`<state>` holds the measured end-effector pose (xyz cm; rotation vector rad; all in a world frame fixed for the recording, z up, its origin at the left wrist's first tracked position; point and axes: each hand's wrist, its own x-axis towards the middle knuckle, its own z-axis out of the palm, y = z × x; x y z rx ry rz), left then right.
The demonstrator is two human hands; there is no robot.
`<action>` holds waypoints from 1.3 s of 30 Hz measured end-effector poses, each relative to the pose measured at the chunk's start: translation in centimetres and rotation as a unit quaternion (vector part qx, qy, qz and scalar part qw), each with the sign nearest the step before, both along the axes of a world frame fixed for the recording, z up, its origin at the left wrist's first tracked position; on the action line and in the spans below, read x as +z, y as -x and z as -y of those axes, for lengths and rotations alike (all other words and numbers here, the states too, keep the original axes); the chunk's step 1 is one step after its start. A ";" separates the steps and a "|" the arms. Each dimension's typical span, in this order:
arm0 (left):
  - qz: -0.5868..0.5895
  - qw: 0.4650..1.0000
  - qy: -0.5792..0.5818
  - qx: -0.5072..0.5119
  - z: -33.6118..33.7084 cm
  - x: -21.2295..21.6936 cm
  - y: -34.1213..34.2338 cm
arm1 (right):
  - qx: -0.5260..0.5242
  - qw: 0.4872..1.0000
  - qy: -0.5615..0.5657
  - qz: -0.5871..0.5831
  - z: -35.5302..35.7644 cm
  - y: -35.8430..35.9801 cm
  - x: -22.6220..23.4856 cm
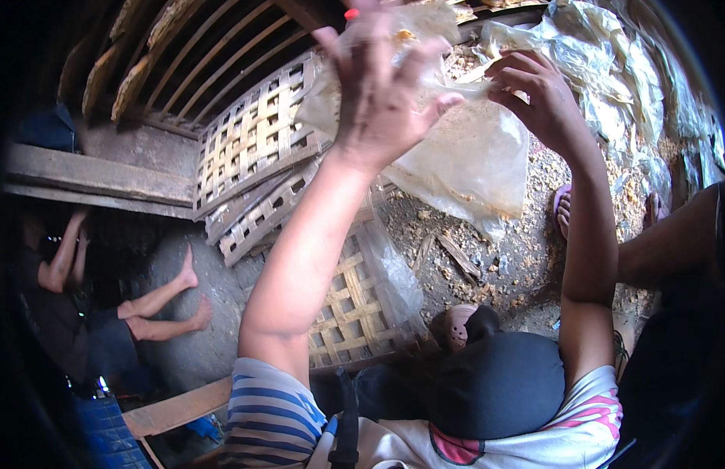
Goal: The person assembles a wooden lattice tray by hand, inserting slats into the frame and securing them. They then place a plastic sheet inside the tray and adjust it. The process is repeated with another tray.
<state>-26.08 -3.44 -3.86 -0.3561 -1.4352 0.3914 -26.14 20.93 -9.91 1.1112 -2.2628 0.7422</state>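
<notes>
A cloudy, see-through plastic bag [476, 160] hangs in front of me above the littered ground. My right hand [538, 90] has its fingertips closed on a gathered edge of it. Fingers spread and smeared by motion, my left hand [382, 105] is raised in front of the bag's left part. No object shows in its grip, though the bag lies behind the fingers. A small red thing [351, 14] shows beside the left fingertips, too blurred to name.
Woven bamboo trays [350, 309] lie at centre left, beside a wooden beam [104, 176]. Crumpled plastic sheets [581, 47] heap at the upper right. Crumbs and wood scraps [456, 254] litter the ground. One person [104, 336] sits at left; another person's leg [667, 242] is close at right.
</notes>
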 end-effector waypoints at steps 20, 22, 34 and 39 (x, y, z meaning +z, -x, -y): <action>0.640 0.633 -0.334 -0.278 0.5 7.1 -3.0 | -0.169 0.978 -0.065 0.105 -8.2 3.3 -1.9; 0.651 0.656 -0.283 -0.254 -0.2 6.8 -3.8 | 0.031 0.979 0.177 0.095 -4.3 0.8 1.1; 0.400 0.896 0.021 -0.194 -2.4 8.2 -5.2 | -0.029 0.970 0.220 -0.094 4.2 -4.1 6.3; 0.494 0.856 0.011 -0.154 -1.5 9.2 -7.0 | -0.049 0.953 0.283 -0.094 1.2 -3.7 7.6</action>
